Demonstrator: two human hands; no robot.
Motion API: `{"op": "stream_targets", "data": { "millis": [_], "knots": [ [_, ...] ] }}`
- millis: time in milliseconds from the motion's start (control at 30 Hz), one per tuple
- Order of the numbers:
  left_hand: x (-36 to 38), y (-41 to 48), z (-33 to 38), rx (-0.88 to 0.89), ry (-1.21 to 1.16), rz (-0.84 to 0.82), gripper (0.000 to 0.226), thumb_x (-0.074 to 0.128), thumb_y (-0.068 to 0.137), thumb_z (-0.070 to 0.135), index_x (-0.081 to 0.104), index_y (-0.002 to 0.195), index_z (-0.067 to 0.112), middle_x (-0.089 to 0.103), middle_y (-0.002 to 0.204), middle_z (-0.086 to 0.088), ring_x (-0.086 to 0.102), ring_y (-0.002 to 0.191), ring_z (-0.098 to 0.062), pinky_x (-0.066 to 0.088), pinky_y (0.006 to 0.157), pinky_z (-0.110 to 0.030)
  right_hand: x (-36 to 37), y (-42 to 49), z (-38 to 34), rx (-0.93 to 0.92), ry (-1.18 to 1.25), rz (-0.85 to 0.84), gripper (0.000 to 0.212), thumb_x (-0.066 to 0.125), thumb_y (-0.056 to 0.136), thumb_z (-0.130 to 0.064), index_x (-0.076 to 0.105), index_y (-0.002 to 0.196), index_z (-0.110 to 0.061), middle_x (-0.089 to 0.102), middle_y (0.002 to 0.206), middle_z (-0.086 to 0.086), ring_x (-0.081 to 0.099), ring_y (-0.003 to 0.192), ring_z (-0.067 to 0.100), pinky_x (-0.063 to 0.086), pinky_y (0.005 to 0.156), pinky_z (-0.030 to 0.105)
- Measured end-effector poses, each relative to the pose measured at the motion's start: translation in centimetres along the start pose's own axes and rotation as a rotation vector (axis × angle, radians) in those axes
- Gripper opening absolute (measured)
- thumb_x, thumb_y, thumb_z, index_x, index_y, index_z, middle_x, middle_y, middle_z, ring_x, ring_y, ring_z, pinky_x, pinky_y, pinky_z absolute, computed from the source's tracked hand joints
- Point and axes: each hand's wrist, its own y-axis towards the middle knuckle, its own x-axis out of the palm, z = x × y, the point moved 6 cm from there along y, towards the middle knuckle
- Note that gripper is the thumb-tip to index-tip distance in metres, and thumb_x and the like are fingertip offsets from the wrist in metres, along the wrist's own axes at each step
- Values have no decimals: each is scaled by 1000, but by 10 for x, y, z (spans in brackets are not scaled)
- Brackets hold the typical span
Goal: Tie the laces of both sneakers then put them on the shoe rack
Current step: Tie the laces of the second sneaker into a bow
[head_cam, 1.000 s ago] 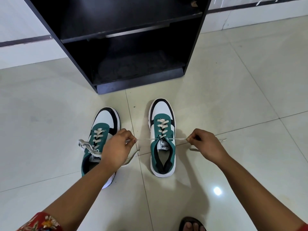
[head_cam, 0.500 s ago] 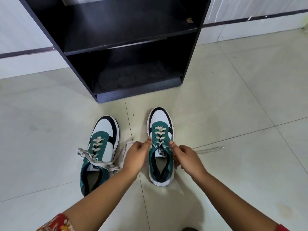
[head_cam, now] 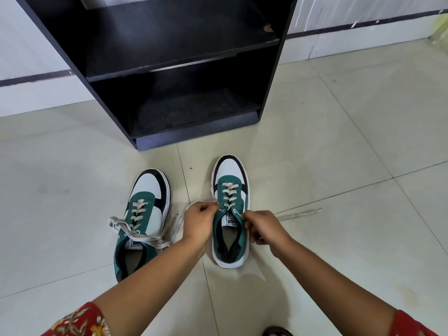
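Two green, white and black sneakers stand on the tiled floor, toes toward a black shoe rack [head_cam: 169,66]. The right sneaker [head_cam: 231,190] has my hands at either side of its tongue. My left hand [head_cam: 200,220] pinches its left lace end near the top eyelets. My right hand [head_cam: 263,226] grips the right lace, whose free end [head_cam: 300,215] trails right across the floor. The left sneaker [head_cam: 145,207] sits apart to the left, its laces [head_cam: 135,232] lying loose and untied over the opening.
The shoe rack has two dark shelves with nothing on them and stands against a white wall. A toe of my sandalled foot [head_cam: 277,332] shows at the bottom edge. Pale tiles extend to both sides.
A second ago my hands held the right sneaker's laces stretched wide apart. They have since come together over its tongue, and the lace ends have gone slack.
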Motion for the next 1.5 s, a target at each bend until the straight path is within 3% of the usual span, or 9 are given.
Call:
{"op": "stream_targets", "data": {
  "millis": [167,300,533,700,867,967,1067,1333,1500],
  "knots": [
    [4,-1,2,-94,-220,-32,8,52,88,3,54,82,9,54,62,0,50,40,-1,34,32,-10,-8,0,-17,-186,115,153,26,54,84,-15,53,59,-14,51,50,3,45,44,15,35,47,24],
    [5,7,-6,-186,-292,-102,13,54,88,4,64,89,12,51,52,5,40,33,1,35,42,-13,11,0,-20,-155,645,40,20,49,87,-8,52,69,-17,60,64,-2,44,48,11,31,46,21],
    [-12,11,-23,-209,-376,-20,27,42,94,3,65,82,10,55,40,8,48,35,1,46,46,-11,19,3,0,-99,870,30,23,37,89,-5,39,70,-16,48,58,0,44,49,12,38,48,20],
    [-12,4,-6,-11,-279,-88,26,38,95,5,59,80,10,58,75,-1,54,71,-13,46,66,-20,10,4,-15,-157,515,-88,14,44,94,-14,50,81,-17,46,60,-2,43,50,11,37,51,22],
    [2,-18,34,456,-37,-356,29,31,98,2,51,82,16,61,117,0,56,105,6,39,86,-3,19,-15,-51,-474,79,-125,18,49,94,-13,65,89,-21,54,67,-6,49,60,4,40,59,14],
    [2,-24,49,713,304,-401,25,32,99,13,45,84,28,58,91,4,54,89,1,42,81,-13,20,-27,-59,-593,-4,-81,17,56,89,-11,66,84,-23,64,75,-9,57,70,1,44,70,14],
    [-1,-17,53,988,712,-297,25,31,94,28,51,98,13,58,89,-2,46,85,-9,41,79,-30,10,-35,-59,-637,-65,-16,17,56,89,-11,63,81,-23,66,73,-7,57,65,-1,43,66,13],
    [-2,-17,65,998,968,7,35,37,88,31,67,91,15,67,79,-3,57,76,-24,41,69,-31,4,-46,-56,-820,-317,149,5,60,84,-27,55,84,-24,60,81,-7,55,78,10,43,69,22],
    [-4,-17,72,981,1108,50,38,37,78,39,71,79,22,59,70,4,54,72,-22,37,67,-31,17,-43,-48,-815,-442,236,39,56,88,-21,55,128,-20,46,100,-7,52,92,11,38,82,13]
  ]
}}
